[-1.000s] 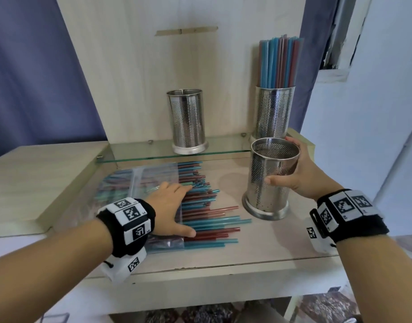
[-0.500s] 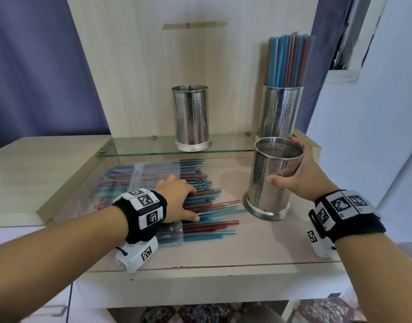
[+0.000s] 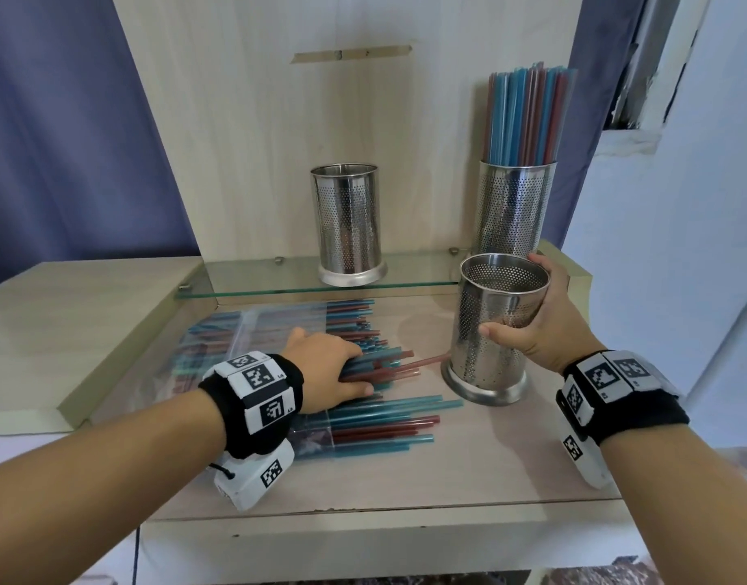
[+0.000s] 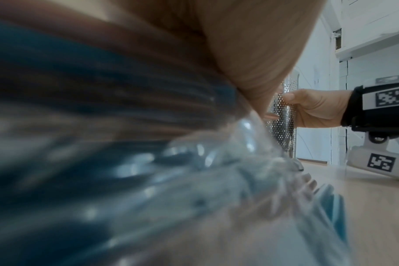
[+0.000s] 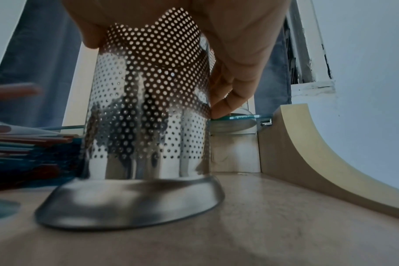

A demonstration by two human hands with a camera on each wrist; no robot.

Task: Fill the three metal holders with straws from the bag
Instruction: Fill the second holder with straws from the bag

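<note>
On the wooden table, my right hand (image 3: 513,297) grips an empty perforated metal holder (image 3: 492,344) that stands upright on its base. The right wrist view shows my fingers (image 5: 235,72) wrapped round that holder (image 5: 148,117). A clear bag (image 3: 245,344) of blue and red straws lies flat to the left, with straws (image 3: 384,420) spilling out of its open end. There my left hand (image 3: 357,371) curls round a bunch of those straws. A second empty holder (image 3: 348,225) stands on the glass shelf. A third holder (image 3: 517,213) at the right is packed with upright straws (image 3: 528,116).
The glass shelf (image 3: 279,276) runs along the back, just above the table. A wooden back panel (image 3: 321,120) rises behind it and a raised wooden ledge (image 3: 67,314) borders the left. Bare tabletop (image 3: 405,470) lies in front of the straws. A white wall (image 3: 680,247) is at the right.
My left hand has slid right from the bag onto the protruding straws and curled round a bunch, nudging one red straw towards the holder's base. The right hand has kept its grip.
</note>
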